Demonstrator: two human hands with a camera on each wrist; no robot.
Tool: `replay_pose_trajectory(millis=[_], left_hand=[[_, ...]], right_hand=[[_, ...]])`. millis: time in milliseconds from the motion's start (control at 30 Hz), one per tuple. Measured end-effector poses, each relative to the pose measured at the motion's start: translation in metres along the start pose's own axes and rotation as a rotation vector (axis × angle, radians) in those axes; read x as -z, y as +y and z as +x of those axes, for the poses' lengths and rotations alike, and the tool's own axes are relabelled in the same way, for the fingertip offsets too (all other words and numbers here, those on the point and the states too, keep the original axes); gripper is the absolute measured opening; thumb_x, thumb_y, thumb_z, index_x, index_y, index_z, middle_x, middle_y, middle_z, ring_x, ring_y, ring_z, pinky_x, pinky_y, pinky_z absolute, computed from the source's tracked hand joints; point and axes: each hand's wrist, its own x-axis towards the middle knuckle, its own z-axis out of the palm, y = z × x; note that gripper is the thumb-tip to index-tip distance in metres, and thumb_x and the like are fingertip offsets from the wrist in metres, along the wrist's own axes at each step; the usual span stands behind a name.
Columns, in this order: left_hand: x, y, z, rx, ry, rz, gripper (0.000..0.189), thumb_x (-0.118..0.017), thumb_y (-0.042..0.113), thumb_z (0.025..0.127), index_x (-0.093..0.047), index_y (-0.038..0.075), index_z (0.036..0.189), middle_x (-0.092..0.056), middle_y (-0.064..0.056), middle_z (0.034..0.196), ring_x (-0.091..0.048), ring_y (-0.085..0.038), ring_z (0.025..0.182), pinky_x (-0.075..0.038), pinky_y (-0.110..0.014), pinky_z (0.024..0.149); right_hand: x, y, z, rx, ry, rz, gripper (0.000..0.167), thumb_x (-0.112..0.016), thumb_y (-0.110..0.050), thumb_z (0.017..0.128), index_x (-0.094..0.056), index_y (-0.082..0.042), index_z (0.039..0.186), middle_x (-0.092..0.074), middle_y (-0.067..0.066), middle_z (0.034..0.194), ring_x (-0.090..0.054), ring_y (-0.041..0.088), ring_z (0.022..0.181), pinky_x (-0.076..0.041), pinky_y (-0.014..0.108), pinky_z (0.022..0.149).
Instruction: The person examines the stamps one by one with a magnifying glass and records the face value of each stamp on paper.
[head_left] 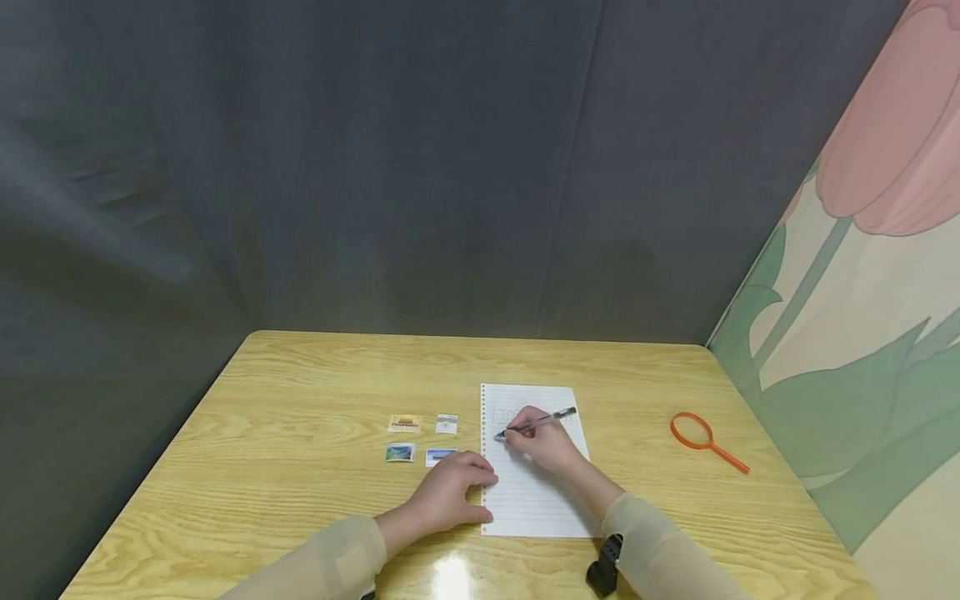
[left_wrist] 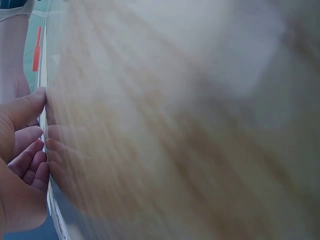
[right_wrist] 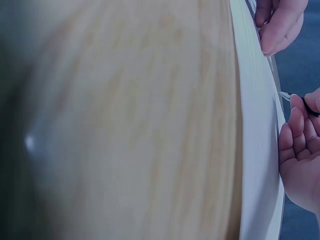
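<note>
A lined sheet of loose-leaf paper [head_left: 536, 504], punched with holes down its left side, lies on the table. My right hand [head_left: 547, 443] pinches a clear-barrelled pen [head_left: 536, 423] with a dark cap end, its tip at the sheet's upper left part. Faint handwriting shows near the top of the page, partly covered by this hand. At the sheet's left edge rests my left hand [head_left: 450, 490], thumb and fingers spread apart on the margin. In the right wrist view the pen tip [right_wrist: 285, 95] points toward the paper [right_wrist: 257, 125].
Several small stamp-like pictures lie left of the sheet, among them a yellow-orange one [head_left: 405, 423], a greyish one [head_left: 446, 424] and a blue one [head_left: 439, 456] beside my left hand. An orange magnifying glass [head_left: 712, 445] lies at right on the wooden table [head_left: 300, 467]. Dark curtain [head_left: 450, 167] hangs behind.
</note>
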Motion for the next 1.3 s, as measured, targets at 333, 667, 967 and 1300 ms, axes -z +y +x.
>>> replay_pose_trajectory(millis=[333,667,967,1300], left_hand=[[-0.0006,-0.0008,-0.0003,-0.001,-0.009,0.001,0.048,-0.089,0.027,0.073,-0.075,0.010,0.115,-0.063,0.004,0.117,-0.056,-0.015,0.111,-0.046,-0.031,0.099],[0.0018,0.0008,0.0000,0.015,-0.021,-0.010,0.047,-0.088,0.027,0.073,-0.074,0.010,0.114,-0.063,0.003,0.117,-0.056,-0.016,0.111,-0.046,-0.032,0.100],[0.0021,0.0012,-0.0002,0.015,-0.025,-0.017,0.047,-0.089,0.026,0.073,-0.074,0.010,0.115,-0.063,0.003,0.118,-0.056,-0.016,0.112,-0.046,-0.032,0.100],[0.0020,0.0007,-0.0003,0.002,-0.020,-0.007,0.047,-0.088,0.027,0.073,-0.075,0.009,0.114,-0.064,0.003,0.117,-0.056,-0.016,0.111,-0.046,-0.032,0.100]], right_hand=[[-0.0029,0.0022,0.0005,0.002,0.007,0.016,0.006,-0.069,-0.004,0.088,-0.064,-0.003,0.090,-0.067,-0.002,0.076,-0.057,0.010,0.062,-0.045,0.018,0.052],[-0.0051,0.0012,0.0011,0.008,0.016,-0.026,0.007,-0.070,-0.006,0.087,-0.064,-0.007,0.088,-0.063,-0.004,0.075,-0.056,0.009,0.063,-0.047,0.019,0.055],[0.0003,0.0015,-0.0022,0.065,-0.094,-0.056,0.007,-0.071,-0.007,0.084,-0.064,-0.008,0.086,-0.060,-0.006,0.075,-0.053,0.009,0.068,-0.044,0.020,0.059],[0.0016,0.0003,-0.0034,0.094,-0.134,-0.058,0.006,-0.069,-0.006,0.084,-0.064,-0.009,0.085,-0.063,-0.006,0.078,-0.054,0.008,0.068,-0.045,0.020,0.059]])
